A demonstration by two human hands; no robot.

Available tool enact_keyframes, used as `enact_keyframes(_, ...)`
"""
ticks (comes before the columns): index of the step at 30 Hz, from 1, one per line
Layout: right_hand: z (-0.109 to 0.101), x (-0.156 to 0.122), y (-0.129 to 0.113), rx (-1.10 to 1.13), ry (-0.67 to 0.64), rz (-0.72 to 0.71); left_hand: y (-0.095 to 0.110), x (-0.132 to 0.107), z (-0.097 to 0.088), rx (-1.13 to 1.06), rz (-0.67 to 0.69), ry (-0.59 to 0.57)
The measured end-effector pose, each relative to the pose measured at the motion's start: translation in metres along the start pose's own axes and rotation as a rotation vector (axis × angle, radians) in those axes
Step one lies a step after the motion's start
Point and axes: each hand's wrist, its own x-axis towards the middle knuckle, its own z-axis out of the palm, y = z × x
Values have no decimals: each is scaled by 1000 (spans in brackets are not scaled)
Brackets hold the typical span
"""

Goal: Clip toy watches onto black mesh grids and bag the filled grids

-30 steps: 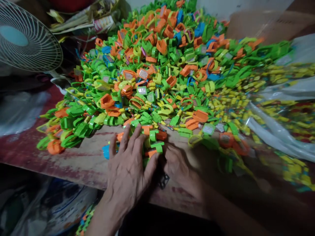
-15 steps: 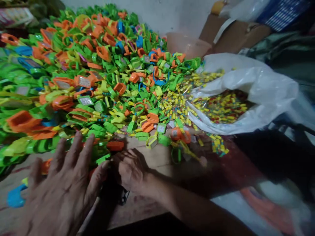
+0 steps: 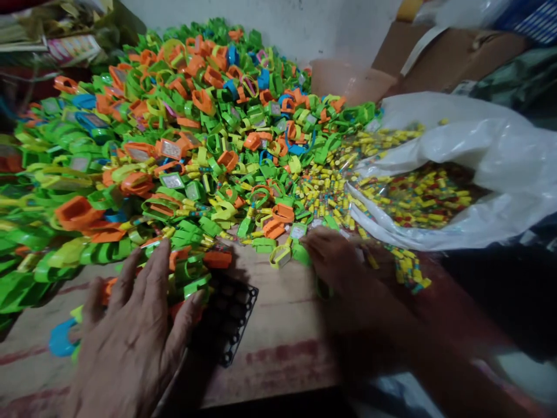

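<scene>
A big heap of small plastic pieces (image 3: 183, 145), green, orange, yellow and blue, covers the far part of a worn wooden table (image 3: 282, 342). My left hand (image 3: 130, 337) lies flat with fingers spread on a small cluster of green and orange pieces at the heap's near edge. A black gridded tray (image 3: 232, 322) lies right beside its thumb. My right hand (image 3: 343, 267) reaches over the table toward loose pieces near a green-yellow one (image 3: 281, 255); it is blurred, fingers extended.
A white plastic bag (image 3: 470, 151) at the right spills small yellow and red capsules (image 3: 418, 194). Behind it stand a cardboard box (image 3: 439, 55) and a pinkish tub (image 3: 343, 78). A blue piece (image 3: 61, 339) lies near the left front.
My right hand has moved from beside the left thumb out to the right, uncovering the black tray. The view has shifted slightly left; the left hand stays on the pieces.
</scene>
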Motion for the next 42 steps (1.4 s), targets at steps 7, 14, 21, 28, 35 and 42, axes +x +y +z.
enact_keyframes(7, 22, 45, 5, -214, -270, -303, -1, -1, -6, -13, 14, -19)
enact_keyframes(14, 22, 55, 33, 12, -186, -545, 3, 0, -9, -56, -32, -25)
enact_keyframes(21, 20, 37, -40, 171, 28, -9, 6, 2, -11, -32, -43, -81)
enact_keyframes(28, 48, 32, -114, 579, -158, 245, 7, 5, -14, -17, -45, -120)
enact_keyframes(35, 52, 34, -127, 748, -129, 141, 7, 3, -13, -33, -53, -118)
enact_keyframes(42, 73, 27, -115, 747, -15, 220, 6, 3, -11, -70, -78, -127)
